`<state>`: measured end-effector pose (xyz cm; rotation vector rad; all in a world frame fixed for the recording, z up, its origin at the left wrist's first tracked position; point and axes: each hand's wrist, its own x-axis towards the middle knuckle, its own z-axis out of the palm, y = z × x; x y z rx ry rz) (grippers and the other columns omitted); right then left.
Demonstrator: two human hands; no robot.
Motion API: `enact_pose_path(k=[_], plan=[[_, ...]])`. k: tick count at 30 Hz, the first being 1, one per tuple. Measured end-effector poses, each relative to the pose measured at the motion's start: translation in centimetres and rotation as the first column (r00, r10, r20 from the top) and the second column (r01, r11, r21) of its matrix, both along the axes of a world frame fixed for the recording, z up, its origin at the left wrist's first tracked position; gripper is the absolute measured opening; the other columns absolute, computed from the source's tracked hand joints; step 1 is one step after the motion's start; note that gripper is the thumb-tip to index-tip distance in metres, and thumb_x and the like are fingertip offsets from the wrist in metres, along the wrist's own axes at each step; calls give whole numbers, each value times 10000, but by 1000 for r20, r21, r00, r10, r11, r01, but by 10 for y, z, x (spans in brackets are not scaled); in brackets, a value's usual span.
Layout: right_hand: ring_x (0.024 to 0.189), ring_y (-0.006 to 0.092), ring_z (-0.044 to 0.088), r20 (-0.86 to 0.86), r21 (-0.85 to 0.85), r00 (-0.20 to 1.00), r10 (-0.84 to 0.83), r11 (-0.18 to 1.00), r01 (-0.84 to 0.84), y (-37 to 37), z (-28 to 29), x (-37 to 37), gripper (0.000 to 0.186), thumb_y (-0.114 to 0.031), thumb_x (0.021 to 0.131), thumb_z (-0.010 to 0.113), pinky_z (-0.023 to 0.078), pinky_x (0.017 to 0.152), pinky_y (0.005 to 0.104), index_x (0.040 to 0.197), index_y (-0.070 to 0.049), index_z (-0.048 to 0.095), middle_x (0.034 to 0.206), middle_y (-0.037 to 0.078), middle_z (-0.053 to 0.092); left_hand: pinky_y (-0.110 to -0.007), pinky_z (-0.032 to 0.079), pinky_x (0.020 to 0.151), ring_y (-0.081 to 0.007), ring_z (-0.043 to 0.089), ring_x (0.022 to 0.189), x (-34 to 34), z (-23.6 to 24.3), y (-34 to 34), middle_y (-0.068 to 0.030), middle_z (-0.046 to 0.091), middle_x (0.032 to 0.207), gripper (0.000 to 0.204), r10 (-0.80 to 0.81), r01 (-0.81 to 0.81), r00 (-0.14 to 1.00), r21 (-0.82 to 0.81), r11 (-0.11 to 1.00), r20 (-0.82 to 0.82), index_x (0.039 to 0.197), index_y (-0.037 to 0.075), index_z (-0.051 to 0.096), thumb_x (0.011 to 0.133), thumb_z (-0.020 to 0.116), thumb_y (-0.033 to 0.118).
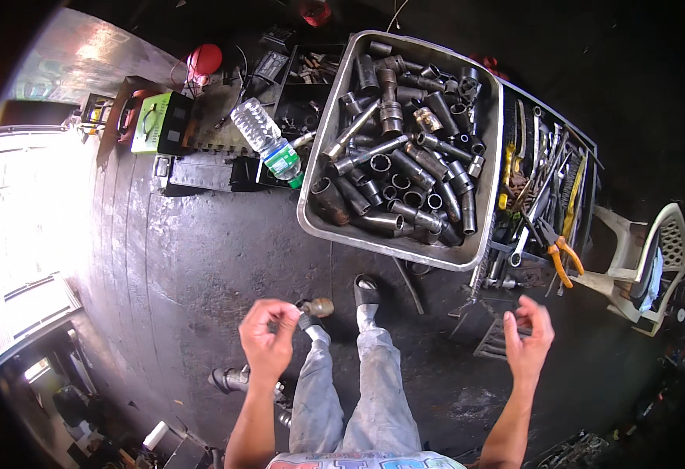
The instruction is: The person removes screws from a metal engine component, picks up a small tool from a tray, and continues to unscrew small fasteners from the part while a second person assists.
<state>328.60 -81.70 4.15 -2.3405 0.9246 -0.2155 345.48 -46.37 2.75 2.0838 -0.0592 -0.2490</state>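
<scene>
My left hand [268, 340] is at lower centre, fingers curled toward the thumb; whatever they hold, if anything, I cannot make out. A tan-and-metal object [317, 308] shows just beside it, near my foot on the floor. My right hand [527, 340] is at lower right with fingers loosely bent, apart from the thumb, holding nothing. Above both hands sits a large metal tray [315, 219] full of dark sockets [405, 168]. To its right lie wrenches [516, 254] and orange-handled pliers [563, 262]. A plastic water bottle [268, 141] lies slanted at the tray's left.
A green-and-black box [155, 121] and black battery-like units [202, 173] stand upper left. A white plastic chair [663, 238] is at the right. Metal parts [233, 379] lie beside my legs on the dark floor [162, 266]. A bright opening [6, 211] is at far left.
</scene>
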Motion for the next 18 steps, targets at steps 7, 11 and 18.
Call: enact_pose_path(k=[7,11,18], plan=[[638,229,587,-37,73,917,397,916,-394,33,11,54,543,-76,717,773,489,599,368,1236,-99,616,700,66,572,-246,428,708,-115,526,787,-13,-1,-27,-51,585,904,59,-33,26,999,-249,968,-22,866,-11,629,860,688,-4],[623,264,603,-66,24,887,457,889,-456,45,-1,54,412,-97,772,739,495,594,383,1169,-76,630,679,78,589,-222,422,671,-91,501,765,27,25,-74,-62,590,945,64,20,12,998,-452,892,66,930,-21,616,878,644,-43],[733,310,644,46,58,957,286,956,-288,45,-3,34,220,-99,785,704,523,704,416,974,-49,602,768,109,635,-214,419,725,-84,516,798,99,14,-108,-41,610,956,111,-143,165,977,-136,977,157,1007,2,629,913,665,47]])
